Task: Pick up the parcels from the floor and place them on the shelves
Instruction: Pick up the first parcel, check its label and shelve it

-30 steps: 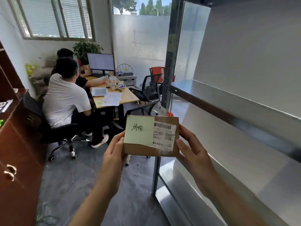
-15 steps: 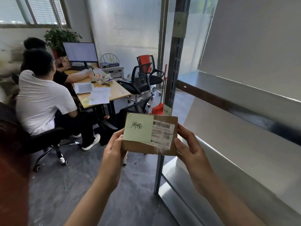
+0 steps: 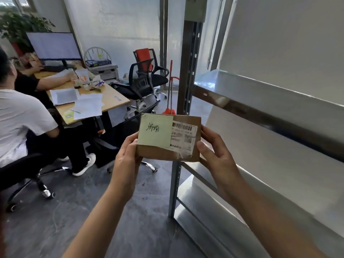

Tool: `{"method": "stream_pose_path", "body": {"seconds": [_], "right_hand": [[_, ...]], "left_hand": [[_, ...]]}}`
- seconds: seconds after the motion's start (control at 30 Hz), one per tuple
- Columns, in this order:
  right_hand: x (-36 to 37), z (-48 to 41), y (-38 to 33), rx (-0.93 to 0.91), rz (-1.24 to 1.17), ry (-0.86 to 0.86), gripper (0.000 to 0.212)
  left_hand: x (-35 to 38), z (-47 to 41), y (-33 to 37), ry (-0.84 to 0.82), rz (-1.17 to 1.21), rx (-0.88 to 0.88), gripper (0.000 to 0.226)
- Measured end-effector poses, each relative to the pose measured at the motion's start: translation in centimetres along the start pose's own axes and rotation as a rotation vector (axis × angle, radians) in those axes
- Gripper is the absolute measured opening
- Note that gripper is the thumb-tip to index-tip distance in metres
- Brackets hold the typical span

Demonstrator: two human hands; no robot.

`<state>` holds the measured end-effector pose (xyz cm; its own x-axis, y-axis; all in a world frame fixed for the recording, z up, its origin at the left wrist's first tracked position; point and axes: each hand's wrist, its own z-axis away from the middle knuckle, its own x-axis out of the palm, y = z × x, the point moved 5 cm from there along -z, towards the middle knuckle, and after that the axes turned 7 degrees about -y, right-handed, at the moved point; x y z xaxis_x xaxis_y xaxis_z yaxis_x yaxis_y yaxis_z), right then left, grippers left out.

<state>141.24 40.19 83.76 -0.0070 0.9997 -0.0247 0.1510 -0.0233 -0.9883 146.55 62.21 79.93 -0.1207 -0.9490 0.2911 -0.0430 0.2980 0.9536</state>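
Beside metal shelves (image 3: pixel 260 112), both hands grip parcel (image 3: pixel 168 146) lengthwise left-to-right.

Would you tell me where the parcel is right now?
Centre of the head view: the parcel is held between left hand and right hand, before the shelf upright.

Parcel (image 3: pixel 168 138) held in the air between left hand (image 3: pixel 125 161) and right hand (image 3: pixel 216 155), in front of the shelf upright (image 3: pixel 188 75). Shelves (image 3: pixel 279 108) lie right of the right hand. Counter (image 3: pixel 111 97) (monitor (image 3: pixel 54 46) on it) stands left of and beyond the left hand; floor (image 3: pixel 74 211) below.
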Motion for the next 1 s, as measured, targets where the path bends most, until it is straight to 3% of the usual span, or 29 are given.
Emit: {"method": "stream_pose_path", "body": {"seconds": [0.5, 0.8, 1.0], "right_hand": [[1.1, -5.2, 3.7, 0.104, 0.042, 0.313, 0.035], [1.6, -6.4, 7.5, 0.267, -0.102, 0.516, 0.021], [1.6, -7.2, 10.7, 0.416, -0.14, 0.605, 0.017]], "left_hand": [[-1.3, -11.4, -3.4, -0.253, -0.019, -0.136, 0.038], [-1.8, -15.1, -7.2, -0.381, -0.043, -0.267, 0.037], [-2.9, -15.4, -10.6, -0.382, -0.145, -0.335, 0.033]]}}
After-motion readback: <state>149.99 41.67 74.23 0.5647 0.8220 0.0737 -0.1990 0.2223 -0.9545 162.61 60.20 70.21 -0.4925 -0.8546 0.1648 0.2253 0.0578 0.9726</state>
